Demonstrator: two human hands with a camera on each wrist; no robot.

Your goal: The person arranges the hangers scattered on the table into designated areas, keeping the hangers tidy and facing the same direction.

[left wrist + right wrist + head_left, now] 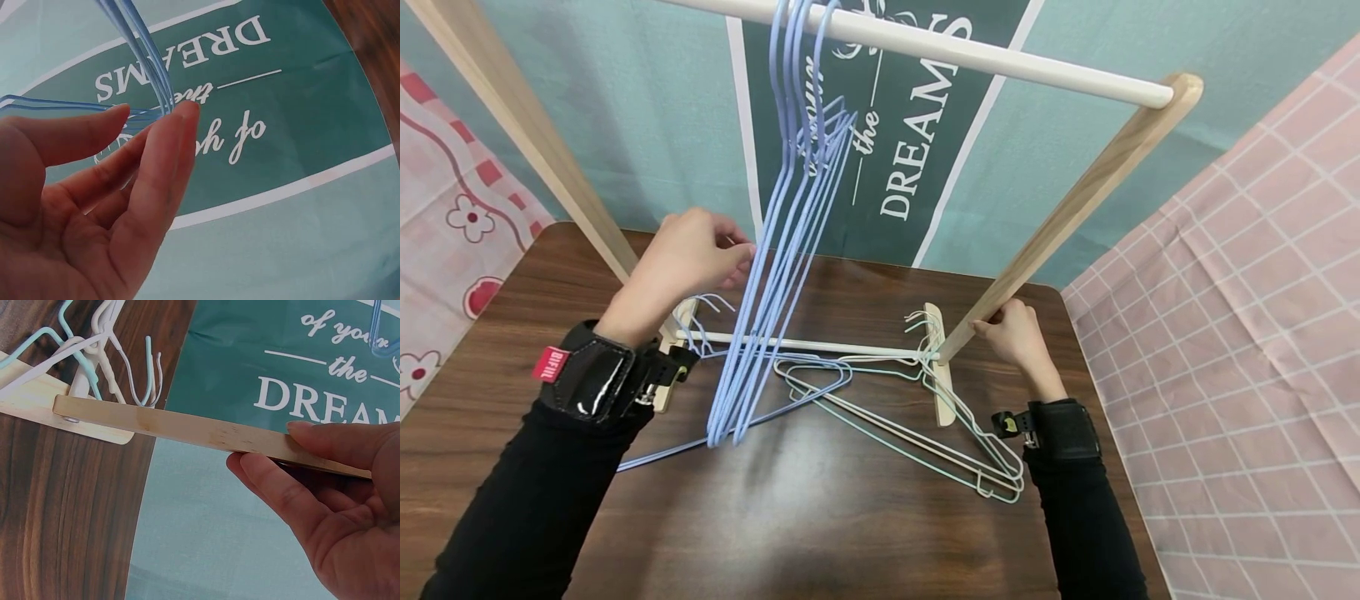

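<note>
Several blue hangers hang close together from the white top rail of a wooden rack. Beside their left edge is my left hand, fingers loosely bent. In the left wrist view, a gap shows between the thumb and fingers, with the blue hangers beyond. My right hand pinches the rack's right wooden post low down, above its foot. The right wrist view shows the thumb on one side of that post and fingertips on the other.
White and pale green hangers lean at the base by the right foot. Other blue hangers lie at the left, near the left post. A white lower bar joins the feet. Behind hangs a printed curtain.
</note>
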